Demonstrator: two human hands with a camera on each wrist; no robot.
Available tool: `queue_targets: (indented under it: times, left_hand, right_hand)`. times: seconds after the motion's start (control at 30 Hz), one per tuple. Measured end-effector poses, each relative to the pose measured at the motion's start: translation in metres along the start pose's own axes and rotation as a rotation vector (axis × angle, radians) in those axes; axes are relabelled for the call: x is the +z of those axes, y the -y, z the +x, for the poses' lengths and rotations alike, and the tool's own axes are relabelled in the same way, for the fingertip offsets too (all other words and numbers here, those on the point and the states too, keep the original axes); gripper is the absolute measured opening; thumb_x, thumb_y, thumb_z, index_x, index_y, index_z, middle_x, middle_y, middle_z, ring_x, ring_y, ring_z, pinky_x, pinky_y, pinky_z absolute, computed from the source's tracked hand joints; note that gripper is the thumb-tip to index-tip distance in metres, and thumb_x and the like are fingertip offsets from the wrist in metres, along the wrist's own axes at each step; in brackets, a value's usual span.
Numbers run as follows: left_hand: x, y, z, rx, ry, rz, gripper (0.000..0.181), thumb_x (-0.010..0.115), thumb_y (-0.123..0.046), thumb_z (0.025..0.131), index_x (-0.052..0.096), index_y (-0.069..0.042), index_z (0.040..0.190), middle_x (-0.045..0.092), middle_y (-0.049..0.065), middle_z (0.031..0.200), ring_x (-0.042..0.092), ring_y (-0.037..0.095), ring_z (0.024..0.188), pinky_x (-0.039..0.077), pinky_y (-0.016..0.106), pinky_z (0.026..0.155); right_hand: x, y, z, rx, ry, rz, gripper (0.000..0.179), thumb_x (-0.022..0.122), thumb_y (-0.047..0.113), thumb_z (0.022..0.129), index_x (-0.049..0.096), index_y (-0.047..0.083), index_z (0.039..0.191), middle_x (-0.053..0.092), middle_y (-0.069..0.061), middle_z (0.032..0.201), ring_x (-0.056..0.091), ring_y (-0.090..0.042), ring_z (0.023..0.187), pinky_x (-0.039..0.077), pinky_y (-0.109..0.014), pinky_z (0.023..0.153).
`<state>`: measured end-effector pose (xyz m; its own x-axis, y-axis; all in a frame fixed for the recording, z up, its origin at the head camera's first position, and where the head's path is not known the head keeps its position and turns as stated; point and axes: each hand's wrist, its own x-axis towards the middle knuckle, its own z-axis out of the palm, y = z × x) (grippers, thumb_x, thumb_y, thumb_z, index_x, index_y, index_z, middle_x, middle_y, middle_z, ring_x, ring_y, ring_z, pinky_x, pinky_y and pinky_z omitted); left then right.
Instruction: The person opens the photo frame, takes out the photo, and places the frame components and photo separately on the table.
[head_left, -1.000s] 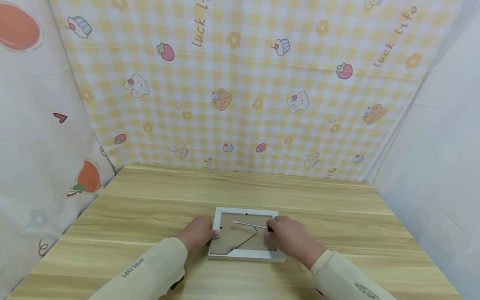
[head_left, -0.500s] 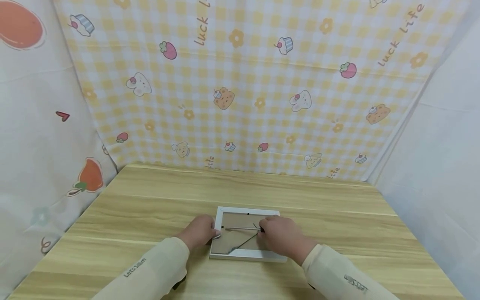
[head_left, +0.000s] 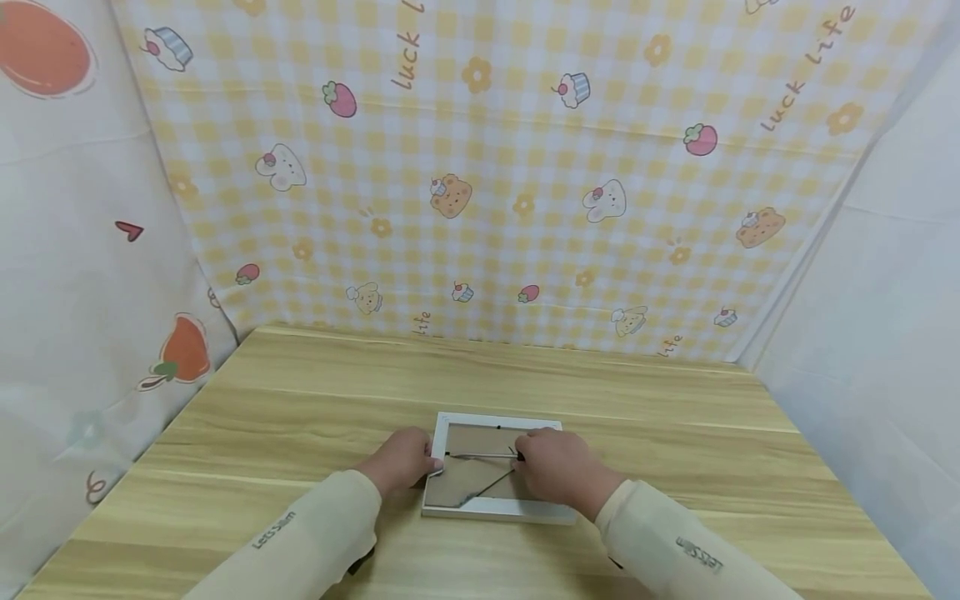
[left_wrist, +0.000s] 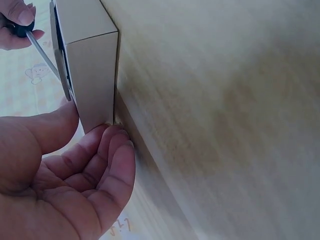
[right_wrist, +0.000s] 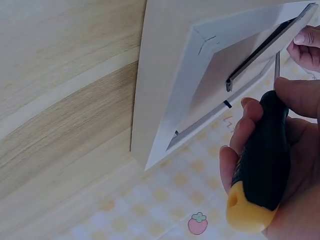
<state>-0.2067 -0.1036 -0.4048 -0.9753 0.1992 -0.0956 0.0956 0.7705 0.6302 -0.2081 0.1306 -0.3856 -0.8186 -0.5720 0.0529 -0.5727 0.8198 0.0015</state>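
Note:
A white picture frame lies face down on the table, its brown backing board upward with a stand flap raised partly off it. My left hand grips the frame's left side, thumb on top and fingers against the outer edge. In my right hand is a screwdriver with a black and yellow handle. Its metal shaft reaches left across the back, the tip close to a small black tab at the left inner edge. Whether the tip touches the tab is hard to tell.
The frame sits on a wood-grain table. Behind the table hangs a yellow checked cloth, with pale cloths at both sides. Another black tab shows at the frame's far inner edge.
My right hand has moved left over the frame, bringing the screwdriver tip from above the backing board to the left black tab. The left hand keeps its hold on the frame.

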Motion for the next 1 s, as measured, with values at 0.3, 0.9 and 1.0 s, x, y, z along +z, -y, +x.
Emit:
queue_targets:
  times: [0.3,0.9,1.0]
  left_hand:
    - [-0.002,-0.001,0.001,0.043,-0.013,0.035,0.025,0.073,-0.008,0.083,0.052,-0.003,0.070,0.048,0.001,0.065,0.044,0.015,0.063,0.040,0.027,0.059]
    - [-0.007,-0.004,0.000,0.041,0.027,0.064,0.025,0.072,-0.008,0.084,0.051,-0.004,0.073,0.048,0.002,0.067,0.045,0.016,0.064,0.040,0.028,0.060]
    - [-0.008,-0.004,0.000,0.055,0.020,0.071,0.024,0.073,-0.007,0.083,0.051,-0.004,0.073,0.049,0.002,0.067,0.045,0.015,0.064,0.041,0.029,0.060]
  right_hand:
    - [0.003,-0.002,0.004,-0.038,-0.010,0.010,0.020,0.063,0.021,0.093,0.057,0.012,0.075,0.045,0.006,0.064,0.038,-0.009,0.057,0.035,-0.025,0.050]
    - [-0.027,0.012,0.021,-0.109,0.048,-0.202,0.022,0.067,0.019,0.088,0.056,0.012,0.070,0.043,0.005,0.058,0.034,-0.009,0.052,0.034,-0.026,0.046]
    - [-0.034,0.016,0.028,-0.133,0.077,-0.258,0.028,0.067,0.018,0.087,0.051,0.014,0.064,0.037,0.006,0.056,0.029,-0.009,0.051,0.029,-0.024,0.046]
